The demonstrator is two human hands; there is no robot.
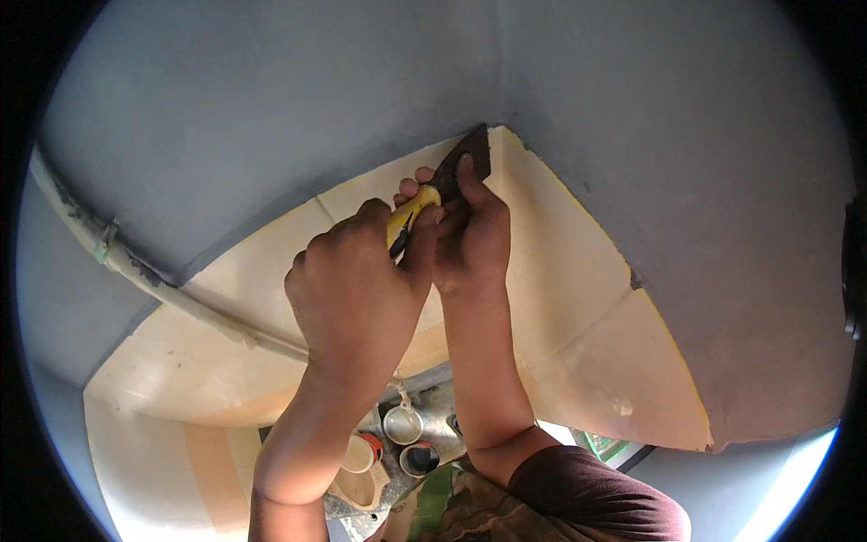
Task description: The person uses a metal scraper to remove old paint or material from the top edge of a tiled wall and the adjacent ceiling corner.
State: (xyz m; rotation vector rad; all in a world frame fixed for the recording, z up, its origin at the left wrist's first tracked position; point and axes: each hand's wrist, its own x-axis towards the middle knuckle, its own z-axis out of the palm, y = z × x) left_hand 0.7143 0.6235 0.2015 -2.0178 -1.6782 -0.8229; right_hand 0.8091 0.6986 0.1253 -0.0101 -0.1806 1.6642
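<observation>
Scraper [432, 195] up at the cream tiling's [578, 271] top corner, left hand [357, 275] closing its fingers round the yellow handle [408, 219], right hand [477, 239] pinching the dark blade [475, 154]!

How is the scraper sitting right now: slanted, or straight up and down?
Slanted in view: the scraper has its yellow handle at lower left and its dark blade at upper right.

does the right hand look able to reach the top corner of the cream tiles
Probably yes: the right hand shows just below that corner of the cream tiles, gripping the scraper blade. Only that blade seems partly in the way; depth is hard to judge from one view.
</observation>
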